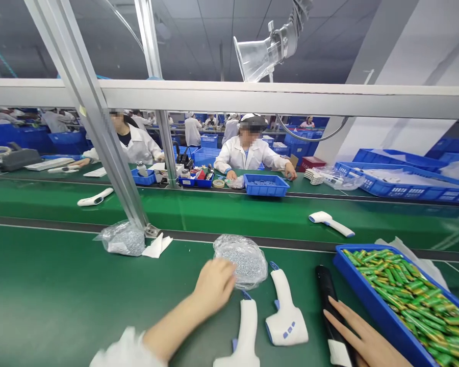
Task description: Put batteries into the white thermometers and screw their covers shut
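Note:
My left hand (214,286) is at the near left edge of an open clear plastic bag (245,262) of small metal screws. Its fingers are curled together and slightly blurred; whatever is between the fingertips is hidden. On the right, my right hand (361,334) has its fingers laid across a black electric screwdriver (326,285) with a white band near its lower end. Between the hands lie two white infrared thermometers with blue buttons: one whole thermometer (288,316), and a nearer thermometer (247,326) cut off by the bottom edge of the picture.
A blue bin (342,262) heaped with green batteries stands at right. Another screw bag (124,239) and white paper (157,246) lie left, beside a metal post (110,137). Beyond, a green conveyor (222,211) carries thermometers. Two co-workers sit across it, near a blue tray (266,188).

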### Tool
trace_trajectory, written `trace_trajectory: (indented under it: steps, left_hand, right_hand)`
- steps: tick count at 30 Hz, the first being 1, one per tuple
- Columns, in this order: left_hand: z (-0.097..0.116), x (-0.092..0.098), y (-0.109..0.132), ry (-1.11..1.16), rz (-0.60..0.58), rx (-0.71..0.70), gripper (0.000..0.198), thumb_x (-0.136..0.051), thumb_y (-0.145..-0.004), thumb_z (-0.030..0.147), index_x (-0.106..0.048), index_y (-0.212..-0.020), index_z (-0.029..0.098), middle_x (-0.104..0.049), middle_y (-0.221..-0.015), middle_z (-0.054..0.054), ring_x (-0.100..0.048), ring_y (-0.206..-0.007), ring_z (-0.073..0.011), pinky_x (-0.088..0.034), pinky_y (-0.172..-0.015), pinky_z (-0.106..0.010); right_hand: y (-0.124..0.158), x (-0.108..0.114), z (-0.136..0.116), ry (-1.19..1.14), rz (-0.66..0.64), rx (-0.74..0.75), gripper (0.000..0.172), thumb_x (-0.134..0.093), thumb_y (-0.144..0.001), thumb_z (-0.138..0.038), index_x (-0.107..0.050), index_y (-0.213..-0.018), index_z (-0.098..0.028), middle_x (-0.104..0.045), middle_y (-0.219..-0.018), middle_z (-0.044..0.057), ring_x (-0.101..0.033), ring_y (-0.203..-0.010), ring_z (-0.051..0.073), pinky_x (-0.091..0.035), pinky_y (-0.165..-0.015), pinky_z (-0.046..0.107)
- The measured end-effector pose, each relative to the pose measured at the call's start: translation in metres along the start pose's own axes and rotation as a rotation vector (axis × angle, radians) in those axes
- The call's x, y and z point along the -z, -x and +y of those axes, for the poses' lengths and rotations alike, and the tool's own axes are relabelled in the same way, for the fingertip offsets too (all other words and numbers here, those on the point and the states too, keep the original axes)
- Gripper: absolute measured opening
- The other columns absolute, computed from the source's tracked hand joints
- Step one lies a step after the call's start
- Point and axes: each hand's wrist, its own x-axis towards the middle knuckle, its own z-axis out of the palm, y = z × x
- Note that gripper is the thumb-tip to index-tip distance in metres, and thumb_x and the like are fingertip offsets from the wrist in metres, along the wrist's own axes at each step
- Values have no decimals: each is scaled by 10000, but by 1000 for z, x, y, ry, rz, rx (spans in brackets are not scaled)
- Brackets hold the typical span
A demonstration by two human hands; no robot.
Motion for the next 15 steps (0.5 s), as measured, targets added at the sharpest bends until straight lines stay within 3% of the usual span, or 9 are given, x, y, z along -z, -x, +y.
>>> trace_trajectory:
  steps: [2, 5, 8, 10, 12, 15]
  left_hand:
    - [-3, 1, -40, -16, 24, 40, 207, -492, -865, 269, -663, -970, 217, -644, -967, -91, -578, -892, -244, -452, -786, -377]
    - [-7, -20, -74, -46, 21, 97, 94, -624, -784, 241, -678, -808, 168, -636, -961, -108, -558, -939, -276, -440, -798, -417]
    - [-13, -50, -78, -42, 51, 139, 64, -623, -798, 197, -661, -786, 147, -623, -963, -75, -548, -949, -239, -433, -808, -415]
    - [-18, -63, -72, -14, 96, 147, 97, -574, -830, 161, -669, -806, 159, -616, -965, -66, -541, -947, -226, -430, -806, -402]
    - [-21, -67, -66, 26, 147, 145, 145, -544, -842, 151, -682, -805, 175, -616, -931, -74, -543, -918, -229, -435, -789, -388]
    - [-21, -65, -61, 97, 221, 122, 161, -516, -857, 184, -673, -823, 182, -614, -875, -69, -555, -876, -218, -454, -781, -362]
  right_hand:
    - [-9, 2, -6, 15, -24, 91, 847, -392, -625, -17, -288, -1413, -308, -416, -1382, 59, -488, -1167, 311, -553, -825, 456]
    - [-29, 10, -8, 21, -113, 209, 851, -383, -570, 8, -410, -1358, -312, -481, -1332, 74, -495, -1161, 314, -550, -822, 464]
    - [-40, 16, -1, -33, -225, 243, 747, -410, -572, -7, -559, -1226, -336, -535, -1291, 60, -507, -1160, 314, -524, -856, 497]
    - [-41, 17, 3, -104, -220, 219, 644, -439, -633, -26, -590, -1180, -331, -555, -1275, 53, -510, -1169, 295, -510, -893, 468]
    - [-37, 18, 4, -188, -89, 103, 539, -459, -733, -65, -576, -1185, -334, -551, -1277, 50, -516, -1169, 273, -510, -905, 413]
    - [-32, 21, -5, -307, 221, -246, 513, -484, -832, -192, -413, -1307, -374, -461, -1331, 66, -496, -1179, 306, -496, -910, 456]
